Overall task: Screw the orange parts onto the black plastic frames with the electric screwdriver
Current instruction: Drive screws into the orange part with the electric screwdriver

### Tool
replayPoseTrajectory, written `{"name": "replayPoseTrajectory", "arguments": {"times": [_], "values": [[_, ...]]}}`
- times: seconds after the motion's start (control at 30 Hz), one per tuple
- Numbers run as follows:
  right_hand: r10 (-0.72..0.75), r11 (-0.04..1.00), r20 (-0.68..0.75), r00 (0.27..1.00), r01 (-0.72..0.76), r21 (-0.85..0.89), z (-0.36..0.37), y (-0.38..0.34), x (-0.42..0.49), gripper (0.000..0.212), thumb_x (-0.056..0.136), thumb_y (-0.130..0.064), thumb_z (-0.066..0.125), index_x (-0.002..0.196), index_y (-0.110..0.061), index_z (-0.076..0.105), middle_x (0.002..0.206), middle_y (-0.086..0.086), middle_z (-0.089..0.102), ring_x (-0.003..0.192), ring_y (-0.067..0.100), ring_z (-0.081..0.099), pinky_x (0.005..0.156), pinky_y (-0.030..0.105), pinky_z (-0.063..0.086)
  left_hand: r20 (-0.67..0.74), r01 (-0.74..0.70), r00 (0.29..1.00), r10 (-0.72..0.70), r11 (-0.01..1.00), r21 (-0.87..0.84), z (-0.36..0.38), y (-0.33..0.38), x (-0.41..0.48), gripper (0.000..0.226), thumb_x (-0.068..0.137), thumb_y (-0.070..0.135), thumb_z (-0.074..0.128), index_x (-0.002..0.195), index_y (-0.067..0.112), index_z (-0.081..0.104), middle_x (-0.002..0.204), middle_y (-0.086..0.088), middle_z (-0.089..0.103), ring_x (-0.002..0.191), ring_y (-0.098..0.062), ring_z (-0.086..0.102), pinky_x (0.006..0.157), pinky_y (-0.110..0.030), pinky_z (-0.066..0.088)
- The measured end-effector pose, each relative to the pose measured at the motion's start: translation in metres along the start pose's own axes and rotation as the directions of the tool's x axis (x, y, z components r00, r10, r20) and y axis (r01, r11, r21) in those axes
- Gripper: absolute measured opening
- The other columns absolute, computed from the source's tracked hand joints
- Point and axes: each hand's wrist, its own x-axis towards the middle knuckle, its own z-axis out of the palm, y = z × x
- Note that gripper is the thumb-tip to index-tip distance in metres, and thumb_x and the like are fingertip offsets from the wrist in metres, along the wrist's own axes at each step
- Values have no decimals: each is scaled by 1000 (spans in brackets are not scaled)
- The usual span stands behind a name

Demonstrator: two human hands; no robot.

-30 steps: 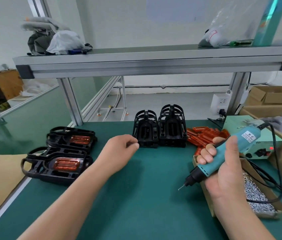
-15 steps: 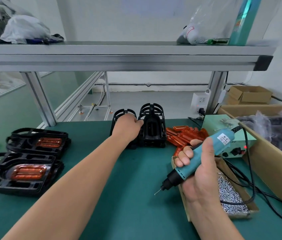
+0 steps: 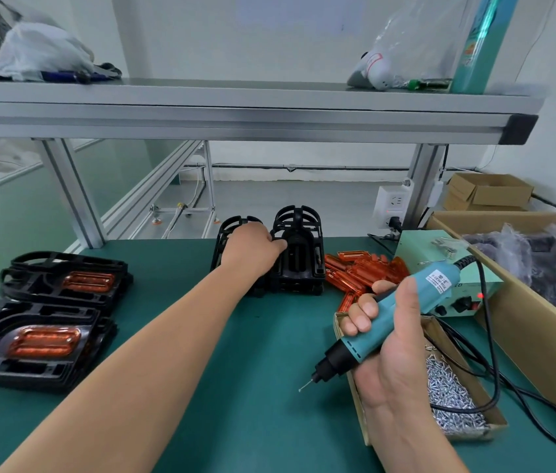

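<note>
Just beside the orange parts (image 3: 361, 272), the left hand (image 3: 252, 249) grasped a likely light, rigid black frame (image 3: 235, 220) by its ribs; the right hand (image 3: 396, 356) clutched the electric screwdriver (image 3: 431, 285).

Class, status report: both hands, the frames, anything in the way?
Left hand gripping upright black plastic frames. Right hand holding teal electric screwdriver. Nothing in the way.
</note>
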Motion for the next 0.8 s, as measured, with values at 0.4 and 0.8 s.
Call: {"name": "replayPoseTrajectory", "arguments": {"times": [0.4, 0.8], "values": [[-10, 1000, 8, 1000, 10, 2, 2, -3, 0, 57, 70, -65, 91, 92, -19, 66, 71, 0, 45, 55, 12, 45, 52, 26, 45, -74, -44, 996, 53, 992, 118, 5, 10, -7, 27, 79, 20, 62, 67, 15, 39, 63, -1, 47, 54, -17, 42, 46, -27, 26], [-18, 1000, -10, 1000, 18, -14, 2, -4, -3, 38, 98, -57, 63, 95, -19, 61, 71, -1, 44, 56, 11, 43, 53, 25, 45, 9, 75, 997, -77, 919, -386, -16, -25, -87, 35, 70, 33, 63, 100, 16, 54, 61, 7, 63, 53, -23, 67, 56, -51, 60]]}}
